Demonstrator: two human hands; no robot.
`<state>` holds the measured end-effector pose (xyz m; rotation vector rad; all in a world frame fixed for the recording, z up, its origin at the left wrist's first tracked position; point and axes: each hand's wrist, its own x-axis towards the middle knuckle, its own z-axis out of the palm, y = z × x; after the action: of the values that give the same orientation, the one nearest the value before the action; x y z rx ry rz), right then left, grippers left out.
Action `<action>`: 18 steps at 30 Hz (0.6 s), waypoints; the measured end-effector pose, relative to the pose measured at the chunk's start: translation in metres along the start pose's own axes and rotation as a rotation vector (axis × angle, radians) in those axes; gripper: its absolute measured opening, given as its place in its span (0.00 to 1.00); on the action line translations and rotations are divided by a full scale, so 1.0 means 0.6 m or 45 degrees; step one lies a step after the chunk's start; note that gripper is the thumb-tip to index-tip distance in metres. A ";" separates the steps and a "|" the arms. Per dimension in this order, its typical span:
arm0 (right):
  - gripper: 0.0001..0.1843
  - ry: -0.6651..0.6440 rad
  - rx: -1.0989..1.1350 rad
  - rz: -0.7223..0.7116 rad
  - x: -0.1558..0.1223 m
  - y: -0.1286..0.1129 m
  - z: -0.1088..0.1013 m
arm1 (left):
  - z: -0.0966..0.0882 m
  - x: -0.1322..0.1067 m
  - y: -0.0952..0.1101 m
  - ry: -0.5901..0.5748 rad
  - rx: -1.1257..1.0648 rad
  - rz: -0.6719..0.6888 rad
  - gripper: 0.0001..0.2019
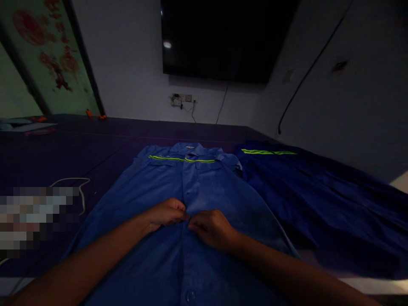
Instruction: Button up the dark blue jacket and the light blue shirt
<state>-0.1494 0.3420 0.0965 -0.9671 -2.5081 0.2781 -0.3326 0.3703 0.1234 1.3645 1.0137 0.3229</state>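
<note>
A blue work shirt (143,191) with a yellow-green reflective stripe across the chest lies front up, its collar pointing away from me. My left hand (168,212) pinches the front edge of the shirt near the middle of the button placket. Just to its right, my right hand (212,227) is closed on the placket too, fingertips almost meeting those of the left. Whatever button sits between the fingers is hidden. Nearer to me, one button (190,296) shows low on the placket.
A darker blue garment (287,187) with a reflective stripe lies to the right. On the left are a pixelated patch and a white cable (83,195). A large television (223,38) hangs on the wall, above power sockets (188,98). Small orange objects (102,117) lie at the back left.
</note>
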 end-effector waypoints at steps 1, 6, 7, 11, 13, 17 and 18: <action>0.09 0.003 0.000 0.002 0.000 0.000 0.000 | 0.000 0.000 0.000 -0.002 -0.001 0.003 0.18; 0.09 0.013 -0.047 -0.007 -0.003 0.002 0.004 | -0.001 -0.002 0.002 -0.014 0.007 0.019 0.18; 0.09 0.018 -0.062 -0.013 -0.003 0.003 0.005 | -0.001 -0.001 0.003 -0.017 0.025 0.027 0.18; 0.09 0.040 -0.087 -0.073 -0.005 0.006 0.002 | 0.001 0.000 0.006 0.000 0.177 0.052 0.15; 0.09 0.062 -0.075 -0.069 -0.005 0.006 -0.002 | 0.002 -0.001 0.008 0.016 0.255 0.041 0.15; 0.08 0.075 -0.045 -0.030 -0.004 0.005 -0.009 | 0.002 -0.004 0.010 0.034 0.350 0.004 0.15; 0.07 0.069 -0.039 -0.033 -0.004 0.005 -0.010 | 0.001 -0.004 0.010 0.029 0.358 0.002 0.15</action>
<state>-0.1433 0.3429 0.0999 -0.9405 -2.4805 0.2032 -0.3313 0.3694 0.1299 1.6166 1.1075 0.2022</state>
